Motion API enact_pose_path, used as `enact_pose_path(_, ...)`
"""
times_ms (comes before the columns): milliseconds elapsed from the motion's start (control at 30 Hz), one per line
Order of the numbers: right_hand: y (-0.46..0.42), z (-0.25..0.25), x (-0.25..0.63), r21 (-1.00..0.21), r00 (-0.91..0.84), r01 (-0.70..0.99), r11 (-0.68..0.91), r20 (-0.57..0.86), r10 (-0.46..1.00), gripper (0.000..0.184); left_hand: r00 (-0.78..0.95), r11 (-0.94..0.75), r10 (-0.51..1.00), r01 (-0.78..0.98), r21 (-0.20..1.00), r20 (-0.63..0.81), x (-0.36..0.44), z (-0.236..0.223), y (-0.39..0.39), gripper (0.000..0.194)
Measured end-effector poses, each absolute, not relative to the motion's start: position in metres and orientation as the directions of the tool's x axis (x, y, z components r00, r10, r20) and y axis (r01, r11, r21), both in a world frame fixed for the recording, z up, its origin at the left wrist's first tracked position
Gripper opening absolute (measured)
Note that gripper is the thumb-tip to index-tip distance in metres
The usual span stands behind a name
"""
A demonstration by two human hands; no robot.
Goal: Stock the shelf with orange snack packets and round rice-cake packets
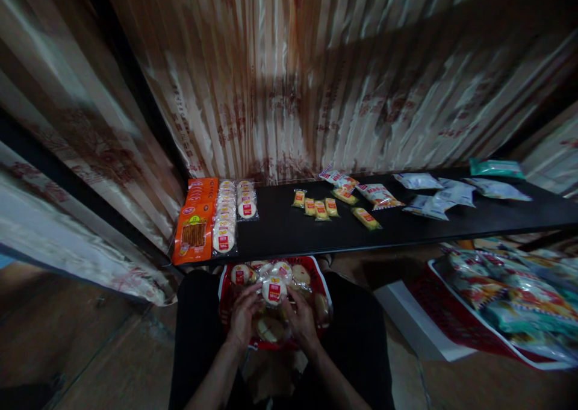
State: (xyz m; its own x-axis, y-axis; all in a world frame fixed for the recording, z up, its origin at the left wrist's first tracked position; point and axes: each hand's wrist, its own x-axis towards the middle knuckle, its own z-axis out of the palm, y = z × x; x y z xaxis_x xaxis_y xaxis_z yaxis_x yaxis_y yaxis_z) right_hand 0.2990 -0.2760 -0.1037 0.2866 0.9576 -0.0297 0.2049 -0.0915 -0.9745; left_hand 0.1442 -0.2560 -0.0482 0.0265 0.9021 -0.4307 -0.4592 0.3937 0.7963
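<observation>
Low in front of me, a clear packet of round white rice crackers with a red label (274,291) lies between my two hands. My left hand (244,315) is closed on its left side, fingers at its edge. My right hand (300,318) grips the same packet from the right. Beneath my hands stands a red basket with a white rim (329,304), holding several more round cracker packets (301,274). On the black shelf (271,236) beyond, several like packets are lined up in overlapping rows (223,239), beside orange snack bags (193,232).
Along the shelf lie small yellow packets (320,210), red-and-white snack bags (378,195), pale bags (418,181) and a green pack (497,168). At right, a full basket (422,301) stands by a white box (422,323). A striped curtain (280,97) hangs behind.
</observation>
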Motion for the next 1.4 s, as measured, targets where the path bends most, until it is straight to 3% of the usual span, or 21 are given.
enact_pose_path(967,-0.196,-0.02,0.293,-0.932,0.31,0.357,0.067,0.186,0.932,0.034,-0.084,0.123,0.985,-0.266,0.956,-0.15,0.154,0.005,-0.201,0.031)
enact_pose_path(1200,-0.173,-0.02,0.293,-0.923,0.267,0.372,0.101,0.21,0.941,0.032,-0.236,0.044,0.969,-0.156,0.987,-0.08,0.155,0.012,-0.183,0.024)
enact_pose_path(1400,-0.156,-0.027,0.293,-0.923,0.244,0.371,0.1,0.201,0.949,0.033,-0.229,0.065,0.969,-0.113,0.991,-0.09,0.154,0.003,-0.169,0.025)
